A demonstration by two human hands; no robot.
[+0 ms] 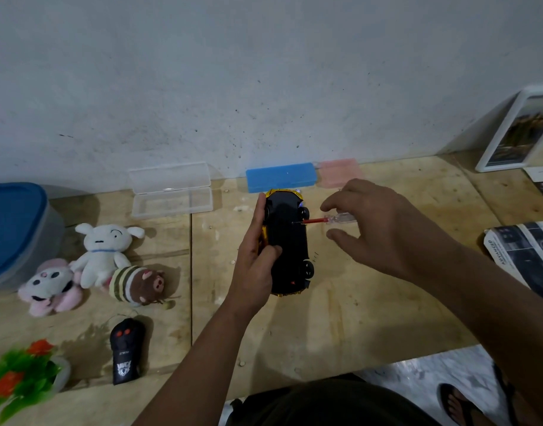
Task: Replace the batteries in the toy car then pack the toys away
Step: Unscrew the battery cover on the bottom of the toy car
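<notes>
Black underside up, the toy car (287, 241) lies on its roof on the plywood tabletop (356, 302), its yellow body showing only along the edges; our left hand (258, 256) holds it from the left side, fingers stretched along the flank and the thumb pressed on the black base, so that grip is closed around the car. Our right hand (381, 222) hovers just right of the car; its thumb and fingertips pinch the clear handle of a screwdriver (325, 220), whose red shaft runs level to the left with the tip touching the car's base near the upper wheel; the remaining fingers are spread loosely below.

Behind the car, against the wall, sit a blue case (281, 176) and a pink case (341, 172), both shut; further left a clear case (171, 192) lies open. On the left of the tabletop we see three plush toys touching each other: a white dog (102, 253), a pink and white one (50, 285) and a brown striped pig (138, 284); a black remote control (126, 348) lies nearer to us, and beside it a potted plastic plant (24, 373) with orange flowers. A tub with a blue lid (12, 226) stands at the far left; printed leaflets (522, 253) lie at the right, and a white picture frame (519, 130) leans on the wall.
</notes>
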